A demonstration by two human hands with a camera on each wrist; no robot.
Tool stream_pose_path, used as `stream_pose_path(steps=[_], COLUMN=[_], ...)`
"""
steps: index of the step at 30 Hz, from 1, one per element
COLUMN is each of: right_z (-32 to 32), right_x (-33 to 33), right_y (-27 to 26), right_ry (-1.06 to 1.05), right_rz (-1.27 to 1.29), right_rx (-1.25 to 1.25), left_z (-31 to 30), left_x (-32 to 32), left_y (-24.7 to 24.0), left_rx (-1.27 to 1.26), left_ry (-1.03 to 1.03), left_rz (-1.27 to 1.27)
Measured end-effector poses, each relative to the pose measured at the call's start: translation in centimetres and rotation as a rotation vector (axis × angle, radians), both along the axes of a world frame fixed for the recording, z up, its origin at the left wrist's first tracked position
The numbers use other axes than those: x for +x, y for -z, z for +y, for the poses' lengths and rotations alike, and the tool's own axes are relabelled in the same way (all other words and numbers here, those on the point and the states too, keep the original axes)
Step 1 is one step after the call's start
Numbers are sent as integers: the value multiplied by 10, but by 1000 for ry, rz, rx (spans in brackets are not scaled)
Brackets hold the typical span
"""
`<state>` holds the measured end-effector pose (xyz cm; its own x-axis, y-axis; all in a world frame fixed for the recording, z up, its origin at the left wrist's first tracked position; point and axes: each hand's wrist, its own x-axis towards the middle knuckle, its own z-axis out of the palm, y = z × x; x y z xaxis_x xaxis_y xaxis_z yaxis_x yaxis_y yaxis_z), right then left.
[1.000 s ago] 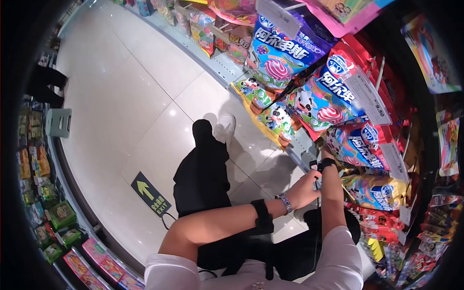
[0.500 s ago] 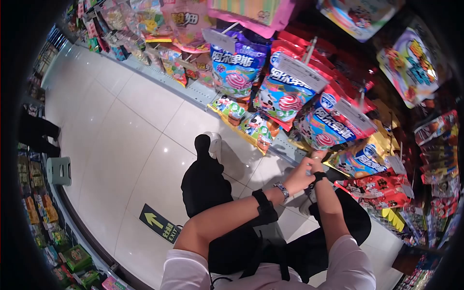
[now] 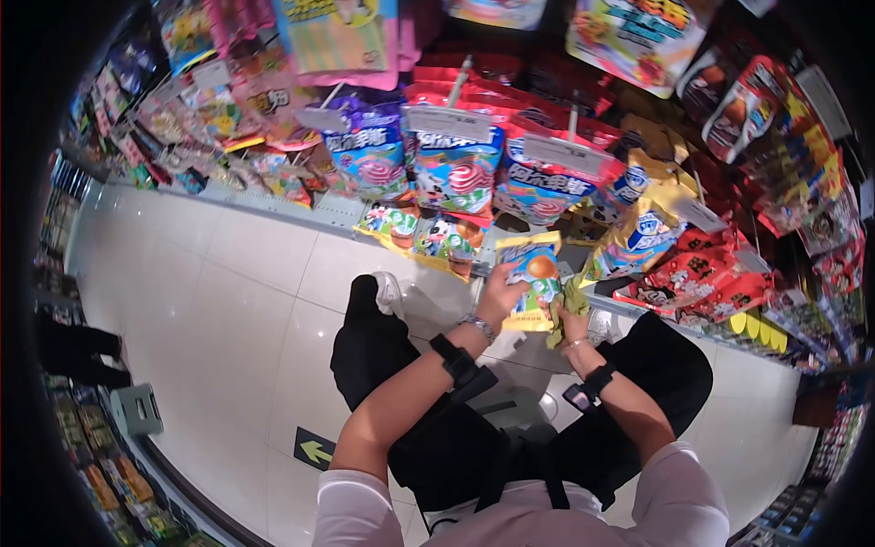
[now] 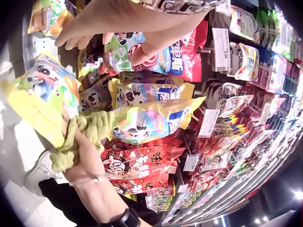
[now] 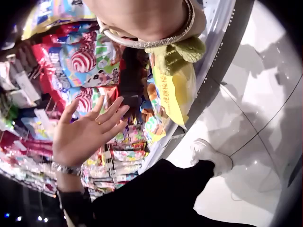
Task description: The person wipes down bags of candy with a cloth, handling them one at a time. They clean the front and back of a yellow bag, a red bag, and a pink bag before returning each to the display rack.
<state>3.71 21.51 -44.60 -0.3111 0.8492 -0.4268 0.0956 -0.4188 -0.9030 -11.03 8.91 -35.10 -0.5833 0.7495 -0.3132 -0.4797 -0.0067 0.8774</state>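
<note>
My right hand (image 3: 574,328) grips a bunched green cloth (image 4: 90,130) together with a yellow-edged candy bag (image 4: 45,97), which carries a cow picture and hangs tilted in front of the bottom shelf. In the right wrist view the bag's yellow back shows below the cloth. My left hand (image 5: 87,137), with a watch and a ring, has its fingers spread and holds nothing. It overlaps the bag in the head view, but both wrist views show it apart from it. Red-and-blue candy bags (image 3: 547,182) hang just beyond the hands.
Gold candy bags (image 3: 643,237) and red packets (image 3: 688,278) hang at the right. Small cow-print bags (image 3: 447,239) lie along the shelf edge. On the tiled floor (image 3: 237,264) are an arrow sign (image 3: 313,448) and a grey-green stool (image 3: 137,408). A person's dark-trousered legs (image 3: 87,356) stand at left.
The head view has swung so the shelf lies more squarely ahead. My hands, earlier together at the right wrist, are now apart, and the candy bag and green cloth have come into view.
</note>
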Motion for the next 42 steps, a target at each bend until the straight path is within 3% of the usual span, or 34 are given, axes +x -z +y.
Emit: stream_pose_path(steps=[1,4,7,10,11,12,14,16,18,19,20,22,24,26,27,28,30,31,32,34,38,40,42], right_z=[-3,-5,9,17,20,21,11,6,6,9,10,8,-1,-11,-10,-11,-11,-6,1,13,31,40,41], right_x=[12,42,61,73,77,77,78,79,77,77,77,71,61,49,56,55,52,54,49,33,26,22,24], right_y=[-14,-56,-105,-123,-118,-119,-116,-114,-119,-121,-125,-140,-131,-125,-118,-120,-128,-129,-128,-126,-132,-130,-140], right_ry=[-97,-281,-479,-602,-648,-644,-585,-623,-736,-874,-867,-974,-922,-636,-715,-705,-408,-318,-314,-317,-247,-179,-96], right_rz=[30,28,150,161,211,215,331,355,395,283,285,256,329,401,207,208,422,606,599,499,537,673,595], right_rx=[-17,-26,-219,-148,-128,-132,-239,-339,-415,-325,-332,80,179,208,-14,-17,-427,-582,-585,-336,-307,-174,-163], left_z=[-5,-14,-24,-23,-25,-26,-30,-31,-27,-25,-23,-23,-21,-17,-13,-10,-8,-8,-8,-7,-1,0,0], left_x=[-1,4,13,22,25,27,24,16,19,17,18,10,13,24,35,39,48,49,53,60,55,51,46], left_y=[-9,-51,-12,-13,-24,-32,-14,-12,-7,-1,5,5,2,-10,-8,-15,-29,-23,-23,-36,-51,-57,-69], left_rx=[39,-106,-157,-204,-276,-353,-354,-80,2,18,34,20,15,-107,-96,-100,-106,-173,-175,-129,-62,-61,-107], left_ry=[32,20,63,138,91,41,31,122,72,56,39,30,14,32,53,62,120,164,165,196,201,213,252], left_rz=[-144,-14,5,-55,-210,-365,-349,-668,-643,-650,-662,-658,-655,-415,-257,-256,-315,-156,-164,-46,98,134,130])
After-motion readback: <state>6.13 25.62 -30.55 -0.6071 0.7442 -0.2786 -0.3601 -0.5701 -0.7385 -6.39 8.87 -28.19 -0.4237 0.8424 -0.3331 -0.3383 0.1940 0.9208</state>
